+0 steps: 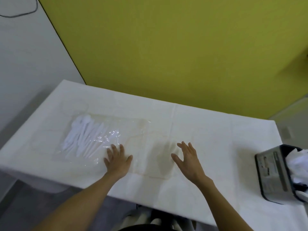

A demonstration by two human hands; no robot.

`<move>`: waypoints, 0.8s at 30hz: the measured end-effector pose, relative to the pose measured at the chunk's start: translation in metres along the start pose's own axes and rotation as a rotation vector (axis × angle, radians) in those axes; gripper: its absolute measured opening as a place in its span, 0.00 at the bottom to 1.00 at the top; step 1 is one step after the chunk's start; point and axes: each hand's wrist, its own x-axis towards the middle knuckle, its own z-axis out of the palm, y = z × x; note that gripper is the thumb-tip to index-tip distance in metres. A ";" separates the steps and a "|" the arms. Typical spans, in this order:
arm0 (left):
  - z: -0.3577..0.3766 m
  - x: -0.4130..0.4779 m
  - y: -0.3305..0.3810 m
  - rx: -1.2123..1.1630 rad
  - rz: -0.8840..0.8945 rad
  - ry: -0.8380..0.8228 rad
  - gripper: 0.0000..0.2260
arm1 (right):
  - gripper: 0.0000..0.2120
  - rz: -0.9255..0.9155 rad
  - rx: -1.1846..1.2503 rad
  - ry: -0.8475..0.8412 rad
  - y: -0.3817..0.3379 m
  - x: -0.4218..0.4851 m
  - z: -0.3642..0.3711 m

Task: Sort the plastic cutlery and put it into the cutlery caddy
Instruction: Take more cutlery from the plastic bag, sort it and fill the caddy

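Note:
A clear plastic bag (130, 130) lies flat on the white tablecloth at the left. Several white plastic cutlery pieces (83, 137) are bunched at its left end. My left hand (116, 160) lies flat with spread fingers on the bag's near right part. Just right of the bag, my right hand (188, 160) hovers above the cloth, fingers straight and spread, holding nothing. The grey cutlery caddy (273, 174) stands at the right edge of the table, partly cut off by the frame, with white items inside.
The table (216, 130) is covered with a white cloth and stands against a yellow-green wall. Its near edge runs diagonally below my forearms. A dark seat shows below the edge. The picture is slightly blurred.

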 end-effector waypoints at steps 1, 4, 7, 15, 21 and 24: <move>0.004 -0.002 0.007 0.004 0.016 0.004 0.32 | 0.28 0.026 0.024 -0.009 0.002 -0.002 0.002; 0.015 -0.014 0.037 0.020 0.068 -0.003 0.31 | 0.25 0.106 0.078 -0.011 0.011 -0.009 0.003; 0.033 -0.030 0.070 0.051 0.160 -0.027 0.30 | 0.22 0.207 0.173 0.012 0.024 -0.017 0.000; 0.078 -0.084 0.152 0.075 0.472 -0.220 0.28 | 0.18 0.647 0.545 0.237 0.069 -0.033 -0.023; 0.089 -0.103 0.188 -0.139 0.518 -0.241 0.15 | 0.03 0.655 0.694 0.300 0.100 -0.041 -0.051; 0.076 -0.113 0.216 -0.625 0.310 -0.239 0.13 | 0.07 0.534 0.671 0.211 0.100 -0.043 -0.066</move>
